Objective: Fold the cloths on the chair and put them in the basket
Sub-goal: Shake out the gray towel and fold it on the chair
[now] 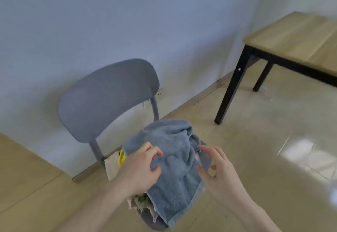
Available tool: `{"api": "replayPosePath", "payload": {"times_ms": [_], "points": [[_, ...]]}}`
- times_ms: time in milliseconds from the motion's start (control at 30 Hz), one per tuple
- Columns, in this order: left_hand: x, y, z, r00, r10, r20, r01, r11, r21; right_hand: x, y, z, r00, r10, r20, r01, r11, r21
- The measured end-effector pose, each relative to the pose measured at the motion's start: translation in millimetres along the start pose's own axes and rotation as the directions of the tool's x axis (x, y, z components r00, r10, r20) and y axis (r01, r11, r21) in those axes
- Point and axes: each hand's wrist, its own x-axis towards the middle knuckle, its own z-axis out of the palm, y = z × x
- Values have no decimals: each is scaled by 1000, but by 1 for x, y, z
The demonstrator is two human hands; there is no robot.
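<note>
Chair: grey chair point(107, 97) is standing against the pale wall point(109, 13), its curved backrest facing the camera and its seat almost wholly covered by cloths.
Blue towel: blue towel point(173, 159) is lying crumpled on top of the pile, one hemmed end hanging over the front edge of the seat.
Other cloths: cream and yellow cloth point(118, 160) is poking out from under the towel on the left; patterned cloth point(142, 202) is showing beneath it at the front.
Left hand: left hand point(140, 168) is resting on the towel, its curled fingers bunching the fabric in a pinch.
Right hand: right hand point(220, 173) is hovering just beside the towel's right edge, fingers spread and loosely bent, holding nothing.
Table: wooden table point(295, 36) with black legs is standing well apart at the right, on the glossy tiled floor point(255, 140).
Basket: out of frame.
</note>
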Motion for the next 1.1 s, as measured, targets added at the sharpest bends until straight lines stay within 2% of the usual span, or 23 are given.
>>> {"api": "replayPosePath", "payload": {"times_ms": [200,400,500,633,933,1100], "points": [[8,-33,83,997,57,-50,-57,998,-2,4,76,63,999,-24,27,25,999,-31],[6,-49,106,971,131,-201,-142,989,-42,-6,107,92,996,-78,-37,76,996,-47],[2,-51,108,965,135,-226,-150,987,-52,-12,108,96,994,-80,-74,76,996,-47],[-2,-52,110,970,107,-219,-122,991,-57,-23,102,99,1000,-31,-6,30,996,-89],[-43,-34,121,979,92,-181,-77,993,87,-54,101,100,997,-29,68,47,960,-275],[-85,-12,122,971,157,-179,-138,984,114,-56,79,82,995,20,-96,-47,957,-287]]}}
